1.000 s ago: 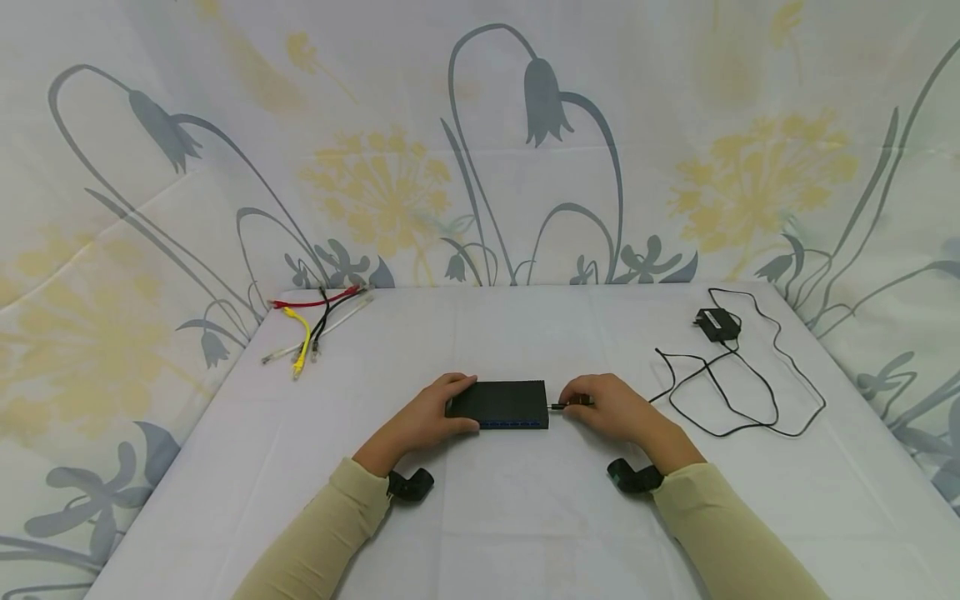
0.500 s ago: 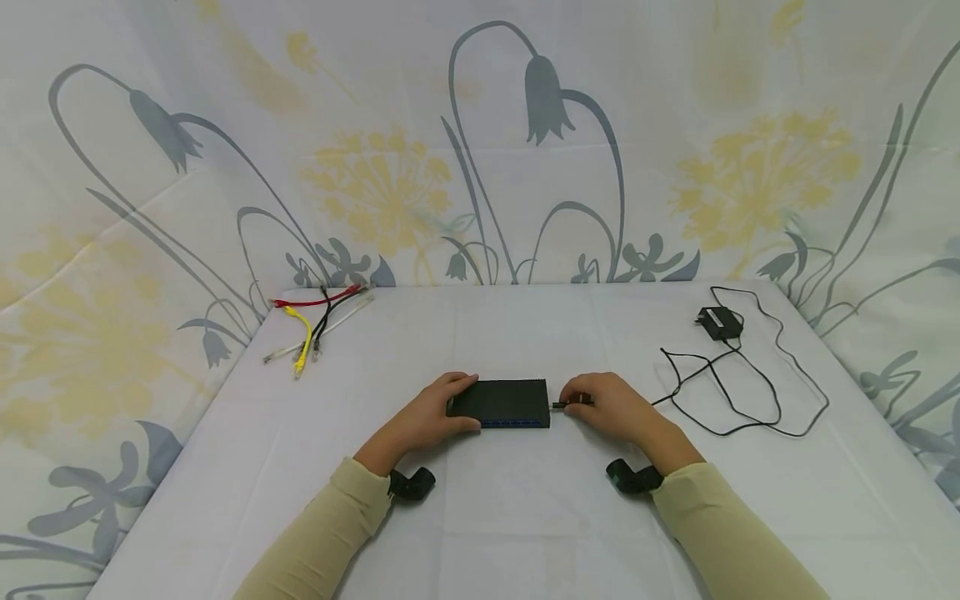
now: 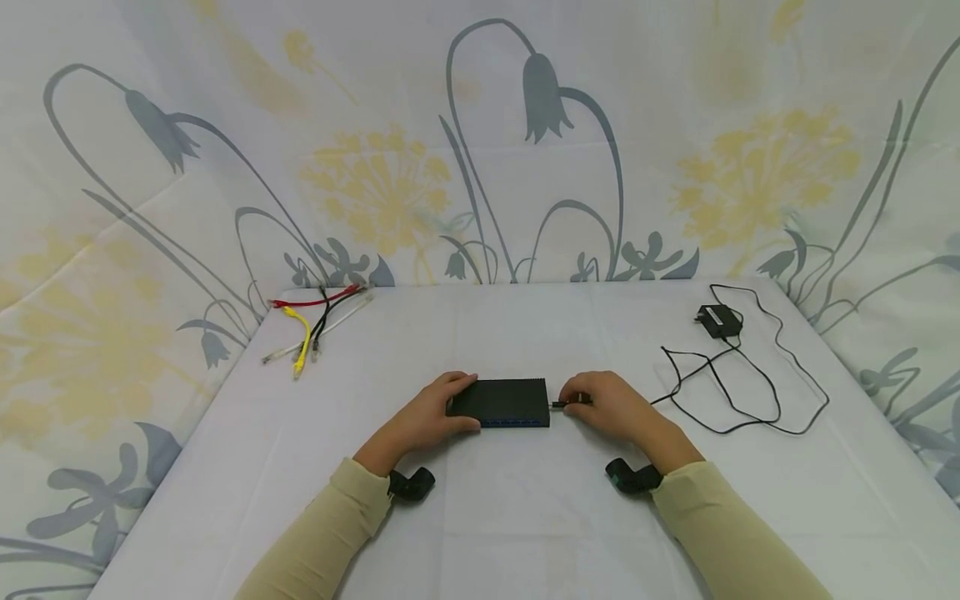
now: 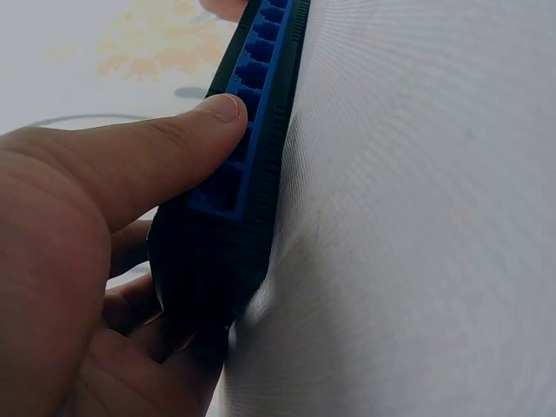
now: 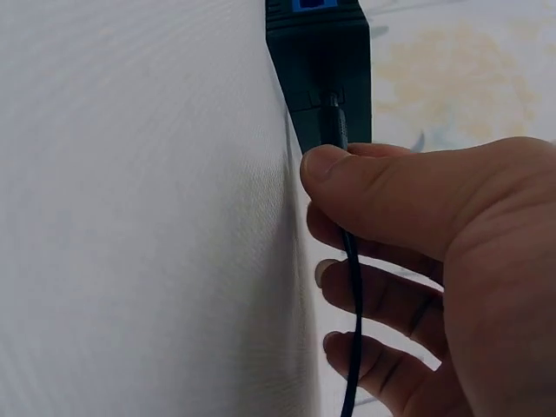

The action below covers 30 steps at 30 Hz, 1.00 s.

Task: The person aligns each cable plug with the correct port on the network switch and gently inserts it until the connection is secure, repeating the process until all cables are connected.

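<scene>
The right hand (image 3: 611, 404) pinches a slim black plug (image 5: 339, 130) between thumb and forefinger, its other fingers curved and spaced apart. The plug points into the right end of a flat black box (image 3: 506, 402); a bit of bright tip shows at the socket (image 5: 332, 98), and how deep it sits cannot be told. The left hand (image 3: 426, 417) grips the box's other end, thumb across the blue ports (image 4: 262, 50) on the near side. The box lies on a white table (image 3: 525, 517), between the hands.

Over the past second almost nothing has changed: hands and box keep their places, and the plug stays lined up. That suggests the work is still at the joint between plug and box, not clearly finished.

Past the right hand, a thin cord (image 5: 356, 321) runs in loose loops towards a black adapter (image 3: 720, 321), far right. Far left, well apart, lie red, yellow, black and white cables (image 3: 301, 361). Behind hangs flowered cloth (image 3: 495, 192).
</scene>
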{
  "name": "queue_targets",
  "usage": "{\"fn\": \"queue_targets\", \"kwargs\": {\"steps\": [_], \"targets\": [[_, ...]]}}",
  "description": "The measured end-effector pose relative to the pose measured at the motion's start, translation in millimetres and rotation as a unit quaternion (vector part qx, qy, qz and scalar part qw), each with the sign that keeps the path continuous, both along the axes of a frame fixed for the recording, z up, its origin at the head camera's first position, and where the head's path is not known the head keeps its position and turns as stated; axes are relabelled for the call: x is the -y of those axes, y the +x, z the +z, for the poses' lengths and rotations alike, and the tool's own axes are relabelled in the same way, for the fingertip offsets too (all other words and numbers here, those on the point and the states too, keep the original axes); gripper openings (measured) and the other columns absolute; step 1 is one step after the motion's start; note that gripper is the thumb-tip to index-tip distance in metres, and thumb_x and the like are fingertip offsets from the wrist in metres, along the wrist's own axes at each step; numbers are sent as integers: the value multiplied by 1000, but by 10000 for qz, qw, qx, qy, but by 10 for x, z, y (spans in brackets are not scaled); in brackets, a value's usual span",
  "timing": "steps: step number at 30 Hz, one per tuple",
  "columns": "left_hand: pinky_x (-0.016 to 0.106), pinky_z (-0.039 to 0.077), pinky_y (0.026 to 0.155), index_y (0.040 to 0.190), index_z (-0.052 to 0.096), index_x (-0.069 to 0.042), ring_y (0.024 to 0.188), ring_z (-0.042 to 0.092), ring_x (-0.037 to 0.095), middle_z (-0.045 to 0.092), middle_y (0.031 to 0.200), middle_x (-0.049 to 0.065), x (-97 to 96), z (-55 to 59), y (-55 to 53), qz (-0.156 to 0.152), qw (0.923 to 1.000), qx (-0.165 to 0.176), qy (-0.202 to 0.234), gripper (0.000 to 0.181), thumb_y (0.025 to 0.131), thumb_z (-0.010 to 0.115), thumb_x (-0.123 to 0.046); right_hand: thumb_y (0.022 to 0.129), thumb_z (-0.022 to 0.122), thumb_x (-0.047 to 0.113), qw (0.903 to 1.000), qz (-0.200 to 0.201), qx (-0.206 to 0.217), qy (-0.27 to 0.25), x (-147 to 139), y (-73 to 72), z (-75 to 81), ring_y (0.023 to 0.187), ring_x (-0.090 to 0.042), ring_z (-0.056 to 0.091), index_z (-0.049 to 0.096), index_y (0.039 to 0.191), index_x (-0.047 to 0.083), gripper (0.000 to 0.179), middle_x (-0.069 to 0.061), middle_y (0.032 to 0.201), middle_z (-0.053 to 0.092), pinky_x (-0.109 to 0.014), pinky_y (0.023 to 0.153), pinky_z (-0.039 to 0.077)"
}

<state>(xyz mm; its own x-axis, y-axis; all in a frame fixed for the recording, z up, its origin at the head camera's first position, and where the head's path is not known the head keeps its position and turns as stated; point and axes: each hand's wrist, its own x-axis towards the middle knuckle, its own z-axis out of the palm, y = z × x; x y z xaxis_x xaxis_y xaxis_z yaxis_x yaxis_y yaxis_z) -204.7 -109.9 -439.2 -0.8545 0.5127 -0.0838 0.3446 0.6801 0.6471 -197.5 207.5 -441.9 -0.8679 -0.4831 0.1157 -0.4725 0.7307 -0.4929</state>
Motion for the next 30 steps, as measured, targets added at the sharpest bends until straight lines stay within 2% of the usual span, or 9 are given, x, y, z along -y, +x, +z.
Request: {"fn": "queue_targets", "kwargs": {"steps": [8, 16, 23, 30], "targets": [[49, 30, 115, 151, 37, -17, 144, 32, 28, 36, 153, 7, 3, 0, -2, 15, 10000, -10, -23, 76, 87, 71, -40, 85, 73, 12, 9999, -118, -88, 18, 41, 5, 25, 76, -6, 55, 72, 94, 19, 11, 9, 87, 67, -28, 70, 47], [48, 30, 115, 150, 37, -17, 143, 32, 28, 37, 152, 7, 2, 5, 2, 53, 10000, 15, -15, 76, 87, 72, -39, 86, 71, 13, 9997, -171, 168, -40, 57, 22, 32, 77, -8, 56, 73, 95, 16, 10, 7, 88, 69, -29, 72, 48], [49, 30, 115, 150, 37, -17, 143, 33, 28, 37, 152, 7, -1, -3, -7, 73, 10000, 38, 22, 76, 87, 72, -39, 88, 69, 14, 9997, -177, 157, -36, 54, 19, 12, 83, -9, 58, 73, 98, 15, 11, 5, 94, 70, -32, 76, 49], [49, 30, 115, 150, 37, -17, 142, 34, 28, 38, 151, 7, -4, -8, -12, 43, 9999, 73, 81, 76, 86, 72, -38, 85, 72, 11, 9997, -165, 35, -156, 75, 30, 3, 76, -8, 54, 71, 91, 18, 9, 7, 87, 67, -30, 71, 46]]}}
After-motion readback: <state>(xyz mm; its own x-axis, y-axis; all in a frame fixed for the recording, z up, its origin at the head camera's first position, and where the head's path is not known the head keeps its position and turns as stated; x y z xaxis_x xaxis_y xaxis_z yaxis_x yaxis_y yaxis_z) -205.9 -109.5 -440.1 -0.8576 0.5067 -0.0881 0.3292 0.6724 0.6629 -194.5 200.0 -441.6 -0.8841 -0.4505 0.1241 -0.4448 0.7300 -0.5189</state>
